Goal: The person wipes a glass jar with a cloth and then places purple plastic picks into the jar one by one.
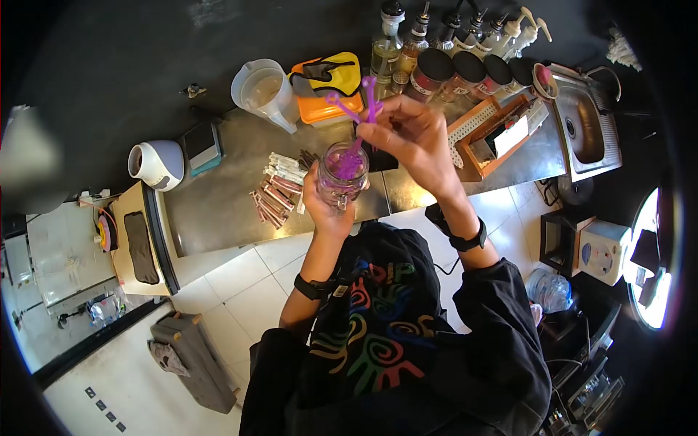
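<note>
My left hand point(329, 211) is wrapped around a clear glass jar point(342, 190), held over the counter's front edge. Inside the jar is a bunch of purple plastic sticks point(350, 161), like drink stirrers. My right hand point(411, 138) is above the jar's mouth, fingers pinched on several purple sticks point(368, 102) whose looped ends point up and outward. Their lower parts reach down into the jar. Just left of the jar, wrapped sticks or sachets point(275, 192), white and brown, lie in a pile on the metal counter point(218, 211).
Behind the jar stand a clear pitcher point(263, 91) and an orange container point(329, 105). Pump bottles point(476, 33) and black-lidded jars point(434, 69) line the wall. A wooden organiser point(483, 145) and a sink point(582, 134) are at right. A white device point(156, 166) sits at left.
</note>
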Action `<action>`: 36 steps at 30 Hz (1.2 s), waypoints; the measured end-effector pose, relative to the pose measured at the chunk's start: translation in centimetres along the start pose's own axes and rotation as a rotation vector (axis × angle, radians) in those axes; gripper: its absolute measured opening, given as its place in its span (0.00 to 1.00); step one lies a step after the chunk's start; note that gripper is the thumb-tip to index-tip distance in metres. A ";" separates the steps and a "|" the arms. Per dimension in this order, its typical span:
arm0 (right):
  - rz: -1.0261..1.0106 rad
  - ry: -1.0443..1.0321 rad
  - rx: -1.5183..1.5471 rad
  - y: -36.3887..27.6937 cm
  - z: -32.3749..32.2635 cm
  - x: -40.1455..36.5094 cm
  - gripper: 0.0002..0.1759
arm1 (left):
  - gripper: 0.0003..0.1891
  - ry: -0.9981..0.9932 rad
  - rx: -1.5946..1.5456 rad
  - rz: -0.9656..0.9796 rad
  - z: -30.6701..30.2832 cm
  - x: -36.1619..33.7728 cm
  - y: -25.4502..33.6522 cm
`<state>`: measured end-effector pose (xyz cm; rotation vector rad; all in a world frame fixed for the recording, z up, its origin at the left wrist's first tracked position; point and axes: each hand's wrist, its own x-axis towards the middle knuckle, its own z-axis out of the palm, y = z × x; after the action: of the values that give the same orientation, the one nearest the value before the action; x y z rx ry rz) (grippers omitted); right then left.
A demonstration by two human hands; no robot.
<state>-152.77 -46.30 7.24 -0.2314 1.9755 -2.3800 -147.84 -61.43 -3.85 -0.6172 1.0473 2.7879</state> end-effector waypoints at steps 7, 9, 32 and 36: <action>-0.082 -0.018 -0.280 1.1 1.2 -0.6 0.10 | 0.21 0.017 -0.195 -0.102 0.3 -0.3 1.0; -0.070 -0.045 -0.261 1.4 0.9 -0.5 0.10 | 0.22 -0.017 -0.186 -0.095 0.0 -0.2 0.9; -0.371 -0.305 -0.606 -0.8 0.3 0.5 0.11 | 0.22 -0.096 -0.217 -0.053 0.8 -0.9 1.5; -0.149 -0.361 -0.600 -1.3 0.5 0.8 0.10 | 0.21 -0.070 -0.153 -0.023 0.8 -0.5 1.4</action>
<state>-153.38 -46.68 8.71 -0.7832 2.4701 -1.5795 -147.93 -61.96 -2.23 -0.5391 0.8145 2.8657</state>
